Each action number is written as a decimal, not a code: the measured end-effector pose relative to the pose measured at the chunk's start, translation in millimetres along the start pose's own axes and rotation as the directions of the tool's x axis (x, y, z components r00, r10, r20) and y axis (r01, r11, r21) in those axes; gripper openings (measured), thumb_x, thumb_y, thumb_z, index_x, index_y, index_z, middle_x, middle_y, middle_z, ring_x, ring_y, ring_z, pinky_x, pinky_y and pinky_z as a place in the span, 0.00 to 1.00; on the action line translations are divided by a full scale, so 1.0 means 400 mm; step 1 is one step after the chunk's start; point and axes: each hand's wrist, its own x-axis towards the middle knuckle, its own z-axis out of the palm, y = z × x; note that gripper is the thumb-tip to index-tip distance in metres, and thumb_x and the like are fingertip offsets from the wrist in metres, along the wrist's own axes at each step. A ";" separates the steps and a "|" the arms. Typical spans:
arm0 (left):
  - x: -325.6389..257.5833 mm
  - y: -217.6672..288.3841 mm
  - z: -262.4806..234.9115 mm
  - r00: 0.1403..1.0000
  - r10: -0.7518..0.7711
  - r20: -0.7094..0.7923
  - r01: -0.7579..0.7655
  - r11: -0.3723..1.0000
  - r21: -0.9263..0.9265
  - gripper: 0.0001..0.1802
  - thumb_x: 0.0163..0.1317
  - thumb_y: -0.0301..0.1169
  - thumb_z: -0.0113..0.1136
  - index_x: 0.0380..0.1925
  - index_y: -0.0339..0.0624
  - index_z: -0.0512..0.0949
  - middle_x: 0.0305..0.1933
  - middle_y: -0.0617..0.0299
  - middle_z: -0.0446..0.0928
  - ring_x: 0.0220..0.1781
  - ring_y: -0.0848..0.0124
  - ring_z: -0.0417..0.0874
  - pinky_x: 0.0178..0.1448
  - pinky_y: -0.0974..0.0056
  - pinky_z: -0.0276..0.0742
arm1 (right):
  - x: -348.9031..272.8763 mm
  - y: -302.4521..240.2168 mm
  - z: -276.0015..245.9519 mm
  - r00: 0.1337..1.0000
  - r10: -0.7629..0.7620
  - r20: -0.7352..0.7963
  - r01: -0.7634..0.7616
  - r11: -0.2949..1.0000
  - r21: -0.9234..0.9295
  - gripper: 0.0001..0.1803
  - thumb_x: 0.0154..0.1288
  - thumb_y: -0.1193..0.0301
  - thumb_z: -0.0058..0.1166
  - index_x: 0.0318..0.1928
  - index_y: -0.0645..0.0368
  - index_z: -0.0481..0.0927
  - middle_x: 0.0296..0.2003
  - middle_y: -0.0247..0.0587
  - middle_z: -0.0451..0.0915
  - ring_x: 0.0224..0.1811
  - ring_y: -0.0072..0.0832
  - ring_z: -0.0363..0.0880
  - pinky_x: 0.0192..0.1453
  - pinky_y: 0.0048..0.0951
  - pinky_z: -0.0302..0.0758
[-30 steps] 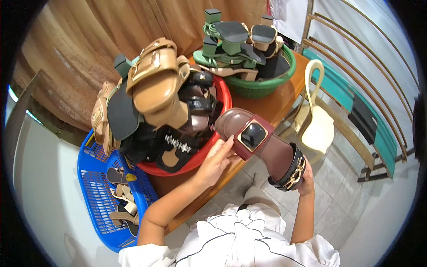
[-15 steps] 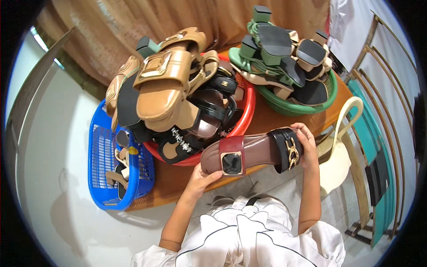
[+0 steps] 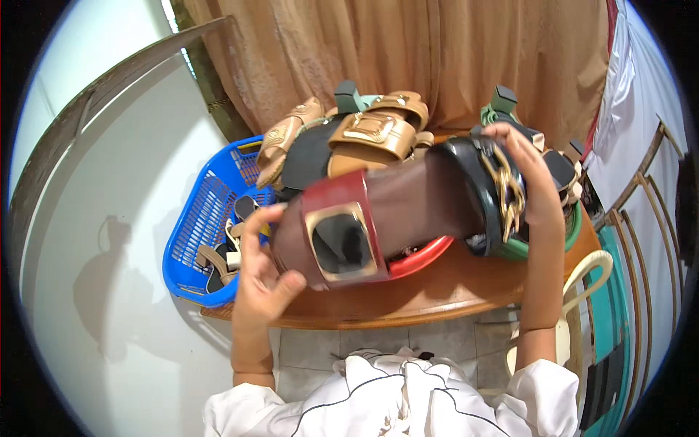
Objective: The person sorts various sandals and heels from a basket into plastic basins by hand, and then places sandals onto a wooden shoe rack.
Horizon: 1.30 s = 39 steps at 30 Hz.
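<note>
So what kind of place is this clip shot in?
Probably a small home workshop or stall for finishing footwear. A wooden table carries a red basin and a green basin heaped with sandals, a blue basket holds more, and both hands, left hand and right hand, hold a maroon sandal.

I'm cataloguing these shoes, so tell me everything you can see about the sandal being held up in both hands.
The sandal is a dark brown slide, held up crosswise close to the camera. One end has a wide maroon strap bearing a big square gold-rimmed buckle; the other has a black strap with a gold chain ornament. It looks like smooth leather or imitation leather. The left hand grips the maroon end and the right hand wraps the black end. It hides much of the red basin behind it.
</note>
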 end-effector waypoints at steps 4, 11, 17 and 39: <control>0.156 0.044 -0.089 0.996 0.086 0.032 -0.089 0.990 0.110 0.33 0.54 0.43 0.57 0.54 0.38 0.57 0.47 0.56 0.70 0.45 0.72 0.74 0.47 0.66 0.72 | 0.146 -0.074 0.050 0.994 0.111 -0.003 -0.111 0.992 0.052 0.17 0.62 0.58 0.45 0.42 0.58 0.72 0.34 0.30 0.75 0.33 0.14 0.73 0.36 0.18 0.71; 0.413 -0.054 -0.236 0.961 -0.186 -0.205 0.229 0.951 0.207 0.15 0.59 0.47 0.46 0.40 0.54 0.70 0.35 0.69 0.72 0.31 0.78 0.71 0.34 0.73 0.65 | 0.359 -0.020 0.105 0.927 0.364 0.086 -0.365 0.931 -0.007 0.15 0.62 0.61 0.43 0.39 0.60 0.72 0.36 0.40 0.76 0.36 0.27 0.76 0.42 0.30 0.75; 0.543 -0.140 -0.308 0.945 -0.214 -0.249 0.296 0.884 0.361 0.20 0.61 0.48 0.44 0.39 0.45 0.72 0.36 0.65 0.73 0.36 0.76 0.69 0.44 0.71 0.62 | 0.347 0.022 0.144 0.882 0.430 0.191 -0.433 0.901 -0.029 0.19 0.64 0.61 0.40 0.46 0.65 0.67 0.41 0.46 0.74 0.41 0.32 0.76 0.46 0.31 0.76; 0.541 -0.232 -0.369 0.999 -0.027 -0.020 0.034 0.810 0.586 0.35 0.64 0.54 0.28 0.48 0.29 0.66 0.52 0.44 0.67 0.58 0.58 0.65 0.61 0.64 0.56 | 0.301 -0.028 0.143 0.999 0.023 -0.024 -0.031 0.377 -0.926 0.28 0.63 0.51 0.36 0.46 0.67 0.68 0.33 0.55 0.73 0.40 0.41 0.73 0.48 0.34 0.66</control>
